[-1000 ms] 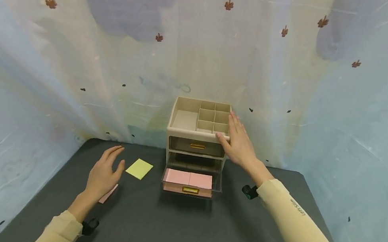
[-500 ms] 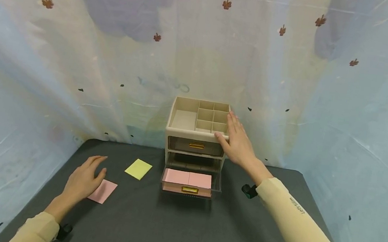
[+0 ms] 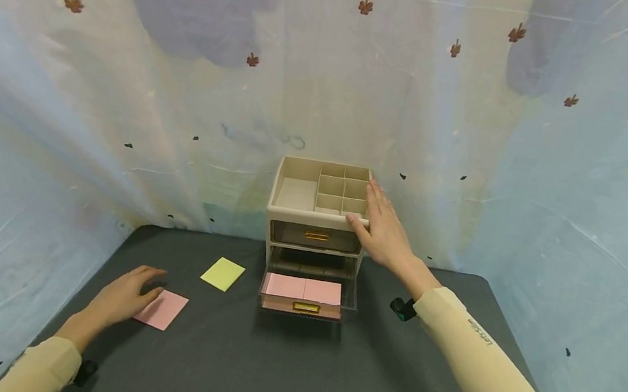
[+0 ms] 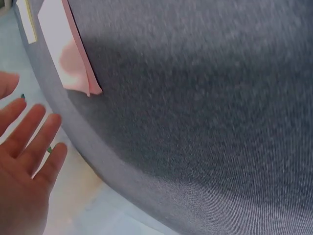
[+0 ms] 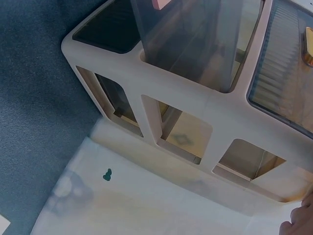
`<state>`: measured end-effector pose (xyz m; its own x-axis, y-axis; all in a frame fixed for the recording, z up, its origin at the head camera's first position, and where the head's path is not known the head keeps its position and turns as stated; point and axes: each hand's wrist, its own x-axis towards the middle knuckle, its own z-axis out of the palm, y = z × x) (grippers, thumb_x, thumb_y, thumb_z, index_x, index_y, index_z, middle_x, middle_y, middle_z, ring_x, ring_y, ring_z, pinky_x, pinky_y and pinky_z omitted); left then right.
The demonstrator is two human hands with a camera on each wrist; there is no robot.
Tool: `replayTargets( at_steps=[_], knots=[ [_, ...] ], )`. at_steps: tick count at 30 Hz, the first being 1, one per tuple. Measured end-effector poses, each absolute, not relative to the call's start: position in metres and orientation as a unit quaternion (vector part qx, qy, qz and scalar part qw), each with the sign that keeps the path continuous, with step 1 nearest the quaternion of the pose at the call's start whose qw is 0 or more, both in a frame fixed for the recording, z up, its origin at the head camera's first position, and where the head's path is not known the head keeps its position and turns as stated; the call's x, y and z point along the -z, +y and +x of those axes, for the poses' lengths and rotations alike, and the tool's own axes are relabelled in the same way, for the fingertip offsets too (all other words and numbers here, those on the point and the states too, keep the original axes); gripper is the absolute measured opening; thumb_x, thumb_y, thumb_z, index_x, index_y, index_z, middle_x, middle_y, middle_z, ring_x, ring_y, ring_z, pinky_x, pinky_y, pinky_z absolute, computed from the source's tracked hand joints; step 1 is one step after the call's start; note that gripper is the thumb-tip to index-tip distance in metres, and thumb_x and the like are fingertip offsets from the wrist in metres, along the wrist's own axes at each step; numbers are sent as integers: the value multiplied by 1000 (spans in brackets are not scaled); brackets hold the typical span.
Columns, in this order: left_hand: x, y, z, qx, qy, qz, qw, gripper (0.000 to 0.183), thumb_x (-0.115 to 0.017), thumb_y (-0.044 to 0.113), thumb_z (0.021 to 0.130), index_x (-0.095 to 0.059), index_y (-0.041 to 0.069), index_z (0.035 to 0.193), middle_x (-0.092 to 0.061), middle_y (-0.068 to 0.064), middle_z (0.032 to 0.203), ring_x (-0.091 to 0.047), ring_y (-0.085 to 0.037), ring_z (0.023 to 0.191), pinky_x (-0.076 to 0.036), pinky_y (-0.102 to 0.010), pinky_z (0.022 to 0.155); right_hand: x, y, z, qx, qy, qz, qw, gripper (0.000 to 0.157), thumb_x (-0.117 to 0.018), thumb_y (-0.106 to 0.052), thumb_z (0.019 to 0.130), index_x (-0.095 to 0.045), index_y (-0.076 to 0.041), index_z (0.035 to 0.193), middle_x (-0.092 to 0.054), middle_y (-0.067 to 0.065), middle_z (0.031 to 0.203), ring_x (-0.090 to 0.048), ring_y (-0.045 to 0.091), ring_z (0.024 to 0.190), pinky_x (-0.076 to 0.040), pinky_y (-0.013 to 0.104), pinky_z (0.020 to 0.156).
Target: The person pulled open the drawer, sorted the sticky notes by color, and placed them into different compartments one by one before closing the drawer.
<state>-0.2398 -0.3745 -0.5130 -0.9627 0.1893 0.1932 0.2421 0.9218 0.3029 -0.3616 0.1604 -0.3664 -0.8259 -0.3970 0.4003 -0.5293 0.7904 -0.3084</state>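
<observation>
A: What's nearest the person?
B: The square pink paper pad (image 3: 168,311), flat on the table's dark grey cloth (image 3: 213,365). It lies just to the right of the left hand (image 3: 117,298).
A: Touching?
B: The head view overlaps thumb and pad; the left wrist view sets them apart.
A: Any long axis?
B: None I can make out; it looks square, turned askew to the person.
A: And that hand?
B: Loosely spread, fingers gently bent, holding nothing. It's much nearer the pad than the other one.
A: Further on?
B: The pulled-out clear drawer (image 3: 350,298) with two pink paper stacks (image 3: 286,285), then the square yellow paper pad (image 3: 223,274) to its left.
A: Beyond those?
B: The right hand (image 3: 386,235), fingers straight, rests against the right side of the cream plastic desk organiser (image 3: 291,214), thumb at its front rim. The pale patterned curtain (image 3: 324,106) hangs behind.
</observation>
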Motion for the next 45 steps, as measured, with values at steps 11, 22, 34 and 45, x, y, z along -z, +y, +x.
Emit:
replayTargets(
  at_steps=[11,22,34,45],
  knots=[
    [515,-386,-249,164,-976,-147,7,43,-81,28,92,-72,8,129,-65,-14,124,-67,-28,98,-57,-50,73,368,161,-364,-205,-933,249,159,86,-36,-58,109,-4,-2,167,1,12,175,-5,33,161,-8,48,130],
    [517,-389,-256,164,-972,-162,-46,52,-89,30,82,-74,10,127,-62,-12,120,-60,-22,94,-50,-40,71,369,161,-365,-201,-933,250,163,86,-35,-59,109,-5,-2,167,-3,14,175,-7,34,160,-11,50,129],
    [514,-388,-259,180,-969,-163,-52,39,-91,27,81,-78,13,115,-61,-14,118,-62,-30,100,-53,-48,78,368,161,-364,-202,-934,248,162,86,-36,-58,110,-5,-2,167,-3,14,175,-7,34,160,-9,48,130],
    [514,-385,-262,209,-963,-165,-45,37,-94,18,76,-75,11,107,-58,-6,108,-56,-20,91,-51,-38,76,367,161,-362,-204,-934,246,160,87,-35,-60,109,-5,-3,167,-3,13,175,-7,32,161,-10,48,130]
  ],
)
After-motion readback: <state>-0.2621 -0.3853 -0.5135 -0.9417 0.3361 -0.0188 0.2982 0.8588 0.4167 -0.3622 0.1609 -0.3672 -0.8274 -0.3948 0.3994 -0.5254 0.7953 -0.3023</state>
